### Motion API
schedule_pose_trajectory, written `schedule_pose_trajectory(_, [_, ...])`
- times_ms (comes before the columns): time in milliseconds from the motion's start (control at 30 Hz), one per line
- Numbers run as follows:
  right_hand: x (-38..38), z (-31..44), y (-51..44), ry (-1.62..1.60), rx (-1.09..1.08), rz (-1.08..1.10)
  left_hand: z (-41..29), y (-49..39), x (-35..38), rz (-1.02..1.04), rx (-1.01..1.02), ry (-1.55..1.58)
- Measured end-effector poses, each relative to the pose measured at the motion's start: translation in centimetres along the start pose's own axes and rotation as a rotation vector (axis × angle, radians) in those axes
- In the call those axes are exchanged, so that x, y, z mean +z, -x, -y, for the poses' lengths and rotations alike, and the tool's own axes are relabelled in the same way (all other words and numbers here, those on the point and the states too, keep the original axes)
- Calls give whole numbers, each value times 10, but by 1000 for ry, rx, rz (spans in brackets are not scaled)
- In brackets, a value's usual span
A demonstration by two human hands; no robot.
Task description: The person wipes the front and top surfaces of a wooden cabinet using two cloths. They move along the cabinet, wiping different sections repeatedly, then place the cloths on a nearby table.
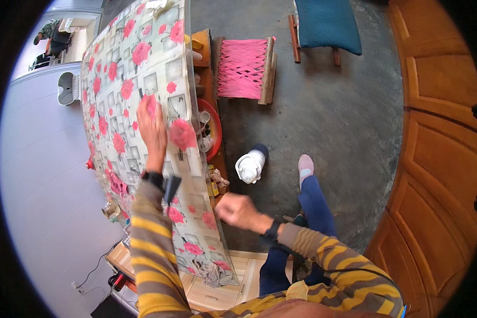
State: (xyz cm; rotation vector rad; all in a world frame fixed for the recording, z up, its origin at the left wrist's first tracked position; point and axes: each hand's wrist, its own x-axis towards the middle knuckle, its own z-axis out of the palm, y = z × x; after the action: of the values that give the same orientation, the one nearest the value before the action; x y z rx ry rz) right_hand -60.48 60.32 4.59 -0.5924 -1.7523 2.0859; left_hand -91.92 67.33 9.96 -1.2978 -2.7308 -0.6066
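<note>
My left hand [152, 127] reaches over a table covered with a rose-patterned tablecloth [149, 81]. A patch of pink shows at its fingers; whether this is a held cloth or a printed rose I cannot tell. My right hand [238, 212] is blurred, with curled fingers, close to the table's front edge. Nothing is plainly visible in it. Both wrists wear dark bands, and a small dark object [172, 190] sits beside the left one. On the floor beyond my right hand stands a white bottle [250, 167] with a handle and a dark base.
A low stool with pink woven strapping [241, 69] stands on the dark floor, near a teal-covered seat [329, 26]. Under the tabletop, a red basin [216, 129] holds small items. Crumpled plastic [212, 274] lies at the table's near end. Wooden panelled doors [441, 143] line the right.
</note>
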Motion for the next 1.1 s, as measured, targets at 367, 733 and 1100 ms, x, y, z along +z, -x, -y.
schedule_pose_trajectory(367, [-199, -218, -203, 263, 706, -471, 2, -56, 75, 48, -98, -227])
schedule_pose_trajectory(733, [-220, -263, -240, -1, 550, -605, -9, -59, 70, 74, -127, -185])
schedule_pose_trajectory(1100, [-208, -160, -309, 676, -69, -618, -13, -59, 65, 148, -185, -146])
